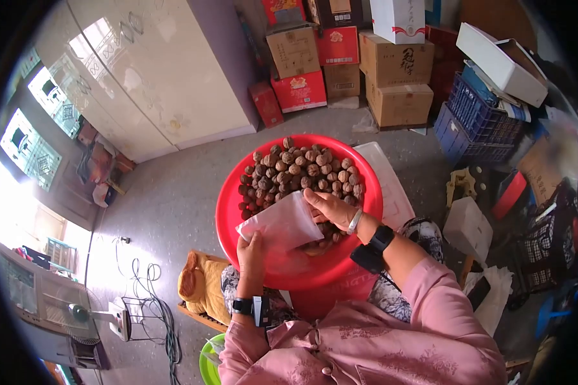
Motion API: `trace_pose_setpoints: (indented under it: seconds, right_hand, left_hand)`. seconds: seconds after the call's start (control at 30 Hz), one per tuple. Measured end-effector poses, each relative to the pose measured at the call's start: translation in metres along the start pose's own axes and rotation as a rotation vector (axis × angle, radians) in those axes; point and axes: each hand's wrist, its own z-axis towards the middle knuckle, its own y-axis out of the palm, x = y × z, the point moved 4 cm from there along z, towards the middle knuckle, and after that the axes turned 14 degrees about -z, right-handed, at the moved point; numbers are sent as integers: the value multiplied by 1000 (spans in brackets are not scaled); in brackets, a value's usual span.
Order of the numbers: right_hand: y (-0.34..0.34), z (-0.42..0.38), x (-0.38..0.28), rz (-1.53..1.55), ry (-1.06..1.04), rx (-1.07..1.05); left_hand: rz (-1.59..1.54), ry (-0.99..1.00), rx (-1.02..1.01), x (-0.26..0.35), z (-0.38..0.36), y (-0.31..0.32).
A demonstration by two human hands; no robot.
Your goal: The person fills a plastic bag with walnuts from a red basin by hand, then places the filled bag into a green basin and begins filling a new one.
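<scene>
A large red basin (230,204) stands in front of me, heaped with brown walnuts (294,168). Over its near half I hold a whitish, see-through plastic bag (281,221), which looks flat. My left hand (251,254) pinches the bag's lower left edge, thumb on top. At the bag's right end is my right hand (331,209), its thumb along the edge and its other fingers partly hidden behind or within the plastic. Walnuts lie just beyond and below the bag.
A white board (392,183) lies under the basin's right side. Stacked cartons (399,106) and blue crates (478,122) stand at the back. A cabinet (154,70) is at upper left, a fan (80,313) and cables (151,298) at lower left. A green tub (207,366) sits low, near my left arm.
</scene>
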Motion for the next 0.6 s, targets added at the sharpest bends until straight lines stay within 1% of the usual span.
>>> trace_pose_setpoints:
  seconds: [0.03, 0.07, 0.13, 0.17, 0.2, 0.27, 0.3, 0.33, 0.37, 0.4, 0.43, 0.47, 0.53, 0.57, 0.6]
  right_hand:
    - [-1, 1, 4, 51, 16, 10]
    - [-2, 3, 9, 50, 13, 12]
    - [0, 10, 21, 57, -10, -97]
    - [2, 14, 27, 150, -15, -73]
    - [4, 18, 37, 150, -17, -70]
    - [6, 25, 47, -78, -111, -64]
    - [8, 20, 42, -178, -70, -7]
    - [9, 17, 38, -177, -70, -5]
    - [9, 15, 36, -294, -50, 26]
    - [9, 13, 34, -410, -28, 56]
    - [11, 10, 34, -319, 101, 31]
    - [11, 10, 33, -318, 101, 34]
    - [12, 11, 29, -427, 22, 49]
    - [13, 11, 28, -540, -50, 96]
    - [17, 11, 32, -558, -33, 105]
  left_hand:
    - [-10, 2, 46, -1, 1, -3]
    - [-10, 4, 43, -1, 1, -5]
    - [13, -32, 30, 1, -1, -5]
    - [13, -31, 28, 2, -1, -5]
    - [20, -37, 30, 1, -1, -5]
    - [28, -44, 30, 0, -1, -6]
    - [21, -50, 19, -2, 1, -9]
    - [15, -56, 9, -5, 3, -11]
    - [17, -59, 6, -13, 7, -19]
    - [340, 79, 95, -12, 10, -26]
    - [662, 218, 183, -11, 12, -31]
    - [662, 218, 180, -18, 14, -34]
    - [856, 749, 292, 11, -9, 1]
    - [967, 762, 251, 24, -21, 19]
    - [964, 761, 246, 28, -28, 27]
